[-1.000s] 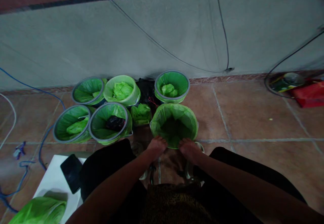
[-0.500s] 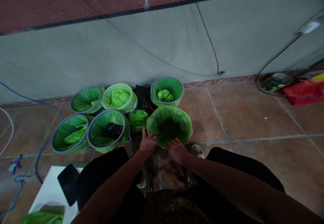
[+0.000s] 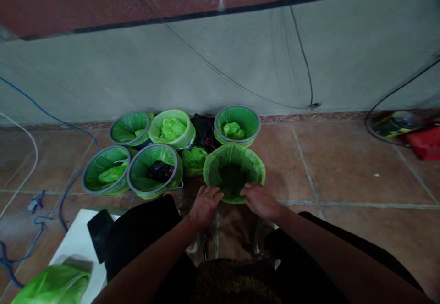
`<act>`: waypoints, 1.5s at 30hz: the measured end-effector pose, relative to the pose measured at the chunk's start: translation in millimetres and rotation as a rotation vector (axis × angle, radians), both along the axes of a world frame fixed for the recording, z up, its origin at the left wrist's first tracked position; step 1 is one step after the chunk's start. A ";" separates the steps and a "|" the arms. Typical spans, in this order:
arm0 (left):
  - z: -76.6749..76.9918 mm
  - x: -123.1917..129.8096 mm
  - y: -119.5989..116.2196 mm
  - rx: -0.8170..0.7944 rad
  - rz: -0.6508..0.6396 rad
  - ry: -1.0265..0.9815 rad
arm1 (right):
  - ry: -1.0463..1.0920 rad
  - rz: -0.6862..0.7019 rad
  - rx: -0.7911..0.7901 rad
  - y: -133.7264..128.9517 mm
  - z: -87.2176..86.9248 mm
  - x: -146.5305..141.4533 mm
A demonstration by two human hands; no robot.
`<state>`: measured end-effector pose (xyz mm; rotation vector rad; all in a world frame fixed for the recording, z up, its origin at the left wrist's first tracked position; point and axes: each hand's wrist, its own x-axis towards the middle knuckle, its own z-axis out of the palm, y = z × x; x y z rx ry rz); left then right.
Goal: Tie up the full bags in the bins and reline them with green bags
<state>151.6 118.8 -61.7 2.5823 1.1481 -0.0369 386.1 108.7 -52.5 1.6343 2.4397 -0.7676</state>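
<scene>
A bucket lined with a green bin liner [image 3: 234,152] stands on the floor between my knees. The liner hangs over its rim, and its inside is dark. My left hand [image 3: 205,204] is closed on the liner at the near left of the rim, its fingers curled. At the near right, my right hand [image 3: 258,198] has its fingers hooked over the rim onto the same liner. My thumbs are mostly hidden. Touching behind is another lined bucket [image 3: 237,123] with a crumpled green bag inside. A crumpled green bag [image 3: 194,159] lies just to the left.
Several lined buckets [image 3: 154,171] stand at the left, near a black bag [image 3: 202,127]. A white stool [image 3: 77,237] carries a phone [image 3: 99,233] and a green bag [image 3: 53,285]. A blue hose [image 3: 70,182] runs along the left floor; a red object [image 3: 424,142] lies right.
My right hand has moved right along the rim, and my left hand has drawn its fingers together at the near edge. The view has shifted slightly left.
</scene>
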 end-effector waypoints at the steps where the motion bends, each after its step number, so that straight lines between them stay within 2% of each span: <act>1: -1.9 5.4 -4.7 -0.027 -0.026 -0.008 | -0.006 0.021 -0.002 -1.8 -2.6 -2.6; 6: -19.8 23.5 -7.8 -0.063 -0.110 0.057 | -0.023 0.119 -0.002 -11.9 -21.2 -14.6; 11: -34.2 20.4 2.6 -0.073 -0.192 0.115 | 0.008 0.122 0.055 -20.3 -37.7 -13.3; 15: -37.1 18.8 6.0 -0.087 -0.180 0.125 | 0.034 0.111 0.085 -20.9 -42.9 -12.2; 24: -36.9 18.5 5.5 -0.078 -0.159 0.166 | -0.036 0.209 -0.015 -9.7 -55.1 -3.5; 31: -45.1 12.6 10.2 -0.005 -0.117 0.198 | -0.092 0.155 0.010 -14.5 -51.0 -2.4; 37: -44.2 1.7 23.3 -0.014 -0.107 0.172 | -0.118 0.140 0.009 -23.7 -45.1 -25.9; 41: -38.8 -3.5 37.9 0.050 -0.011 0.148 | -0.084 0.166 0.035 -14.5 -32.4 -35.6; 45: -24.2 -4.2 39.6 0.091 0.107 0.177 | -0.012 0.099 0.065 -0.6 -15.5 -19.1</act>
